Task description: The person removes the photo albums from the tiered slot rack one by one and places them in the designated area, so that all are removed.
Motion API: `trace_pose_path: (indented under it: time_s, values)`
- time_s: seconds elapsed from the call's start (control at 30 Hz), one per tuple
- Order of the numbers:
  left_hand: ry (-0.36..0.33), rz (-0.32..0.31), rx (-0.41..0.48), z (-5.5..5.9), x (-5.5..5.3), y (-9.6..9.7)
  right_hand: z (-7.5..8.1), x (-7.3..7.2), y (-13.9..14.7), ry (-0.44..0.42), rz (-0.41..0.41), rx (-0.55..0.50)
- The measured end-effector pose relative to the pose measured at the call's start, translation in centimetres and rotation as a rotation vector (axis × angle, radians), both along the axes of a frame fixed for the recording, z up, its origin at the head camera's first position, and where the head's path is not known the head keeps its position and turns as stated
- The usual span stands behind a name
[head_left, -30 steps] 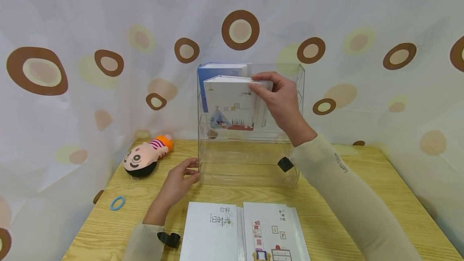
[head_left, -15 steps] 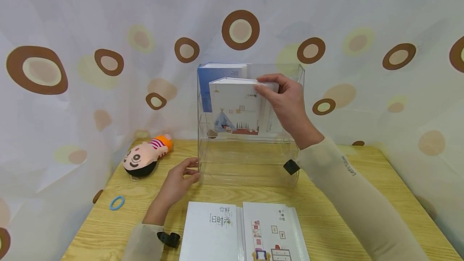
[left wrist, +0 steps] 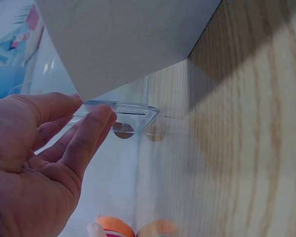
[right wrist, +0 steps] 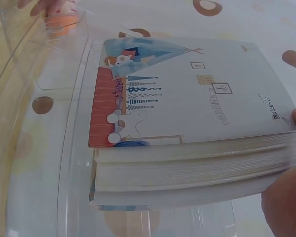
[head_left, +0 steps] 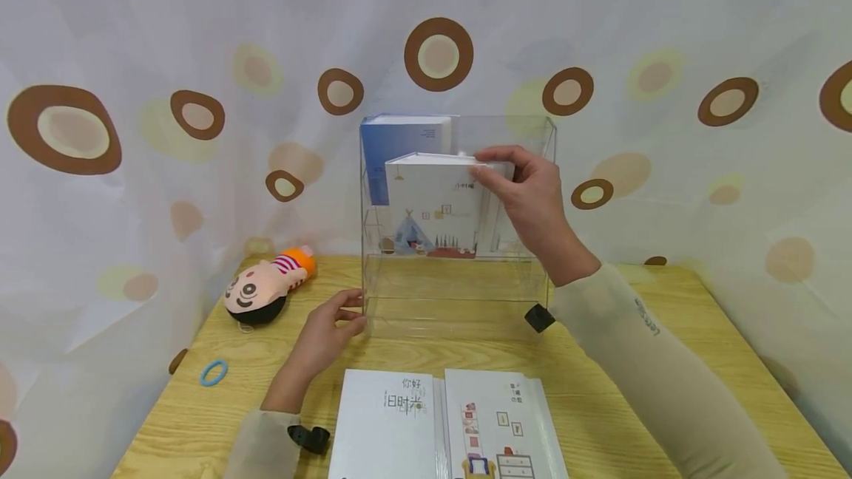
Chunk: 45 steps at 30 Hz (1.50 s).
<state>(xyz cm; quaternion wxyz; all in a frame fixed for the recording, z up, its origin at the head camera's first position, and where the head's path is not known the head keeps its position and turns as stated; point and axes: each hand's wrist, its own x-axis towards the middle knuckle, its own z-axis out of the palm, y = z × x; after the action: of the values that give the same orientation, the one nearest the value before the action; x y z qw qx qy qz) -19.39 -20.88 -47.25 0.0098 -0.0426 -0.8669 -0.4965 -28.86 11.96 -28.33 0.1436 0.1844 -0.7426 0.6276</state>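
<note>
My right hand (head_left: 535,202) pinches a thick white photo album (head_left: 433,205) by its top right corner, thumb on the front cover. The album, printed with a blue tent and small frames, stands upright at the upper tier of a clear acrylic rack (head_left: 459,327). In the right wrist view its bottom edge lies close to the clear shelf (right wrist: 71,143). A blue album (head_left: 413,140) stands behind it at the upper left of the rack. My left hand (head_left: 326,335) grips the rack's lower left edge; in the left wrist view thumb and fingers (left wrist: 91,131) meet around that edge.
Two white albums lie in front of the rack: a left one with large lettering (head_left: 382,427) and a right one with furniture drawings (head_left: 495,427). A plush doll (head_left: 266,287) and a blue ring (head_left: 214,372) lie at left on the wooden table (head_left: 639,368). A patterned curtain hangs behind.
My right hand has moved the white album right and then down, so its lower edge sits lower in the rack and more of the blue album shows. My left hand has stayed put.
</note>
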Motion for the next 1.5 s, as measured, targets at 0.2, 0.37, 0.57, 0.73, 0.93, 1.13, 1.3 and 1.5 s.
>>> trace_pose_path:
  time_s: [0.2,0.37,0.57,0.73,0.93,1.13,1.3,1.5]
  values:
    - [0.002,0.005,0.005,0.1,0.1,0.0,-0.1,0.7,0.4,-0.007,-0.003,0.017]
    - [0.000,0.002,0.009,0.1,0.1,0.0,-0.3,1.1,0.9,-0.016,-0.009,0.014]
    - [-0.002,-0.001,0.012,0.0,0.1,0.0,-0.7,1.4,1.3,-0.023,-0.018,0.001]
    - [0.005,0.006,0.006,-0.2,0.0,0.0,-1.1,1.7,1.7,-0.009,-0.031,0.019]
    - [-0.001,0.006,0.004,-0.3,0.1,-0.1,-1.5,2.8,2.4,-0.014,-0.032,0.014]
    - [0.007,0.008,0.001,-0.2,0.2,-0.1,-2.2,4.3,3.3,-0.035,-0.031,0.026]
    - [-0.005,0.016,0.005,-0.3,0.3,0.0,-2.9,5.1,3.9,-0.014,-0.027,0.038]
    - [-0.009,0.019,0.010,-0.2,0.2,0.1,-3.6,5.7,4.8,-0.014,-0.033,0.078]
